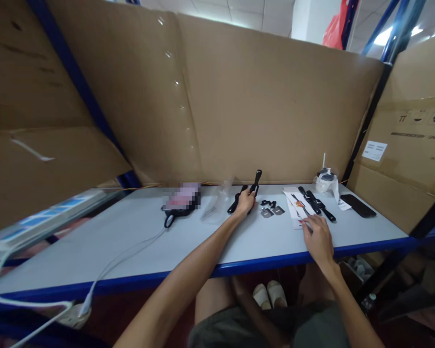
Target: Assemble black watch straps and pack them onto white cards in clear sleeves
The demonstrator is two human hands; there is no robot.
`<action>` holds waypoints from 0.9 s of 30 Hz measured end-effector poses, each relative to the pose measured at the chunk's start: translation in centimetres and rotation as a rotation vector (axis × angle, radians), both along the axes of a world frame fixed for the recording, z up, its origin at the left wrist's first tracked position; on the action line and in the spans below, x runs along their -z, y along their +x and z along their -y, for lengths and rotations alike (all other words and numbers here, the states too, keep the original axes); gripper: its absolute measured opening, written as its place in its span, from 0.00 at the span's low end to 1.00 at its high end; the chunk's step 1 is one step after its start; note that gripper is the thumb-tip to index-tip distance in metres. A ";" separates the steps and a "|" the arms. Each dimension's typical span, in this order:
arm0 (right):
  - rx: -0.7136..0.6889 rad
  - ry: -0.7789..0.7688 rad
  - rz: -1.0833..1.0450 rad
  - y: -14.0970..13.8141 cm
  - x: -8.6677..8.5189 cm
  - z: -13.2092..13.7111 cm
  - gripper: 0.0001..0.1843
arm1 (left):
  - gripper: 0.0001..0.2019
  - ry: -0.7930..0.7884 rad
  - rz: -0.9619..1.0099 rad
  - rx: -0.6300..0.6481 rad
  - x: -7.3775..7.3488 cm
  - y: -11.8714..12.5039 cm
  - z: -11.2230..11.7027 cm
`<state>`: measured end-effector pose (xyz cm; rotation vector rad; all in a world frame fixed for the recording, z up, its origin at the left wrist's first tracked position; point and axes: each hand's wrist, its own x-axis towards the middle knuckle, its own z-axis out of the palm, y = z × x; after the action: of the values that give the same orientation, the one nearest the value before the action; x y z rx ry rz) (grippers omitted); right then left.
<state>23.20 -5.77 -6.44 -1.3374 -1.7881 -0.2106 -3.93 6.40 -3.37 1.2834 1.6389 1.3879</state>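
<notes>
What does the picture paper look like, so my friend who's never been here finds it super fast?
Find the table, then the right hand reaching over its front edge. The paper lies by that hand, left of two black handles. Unlike the white slip farther right, it shows a picture with orange in it.

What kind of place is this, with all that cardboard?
Probably a work spot in a warehouse or workshop. A blue metal post stands by the table, tall cardboard walls it in, and black-handled tools lie on top.
</notes>
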 end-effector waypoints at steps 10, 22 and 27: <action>-0.175 -0.259 0.258 -6.9 -2.7 1.3 0.18 | 0.12 -0.016 0.283 0.097 0.6 0.8 0.2; -0.190 -0.263 0.419 -6.9 -2.2 3.8 0.22 | 0.11 -0.070 0.502 0.091 0.2 0.9 0.0; -0.250 -0.159 0.322 -5.6 -0.6 7.6 0.24 | 0.11 -0.090 0.598 0.074 0.2 0.7 -0.5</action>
<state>17.61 -13.33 -5.80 -1.2240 -2.2651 -0.1560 -3.20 6.85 -3.53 0.7619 1.2114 1.4525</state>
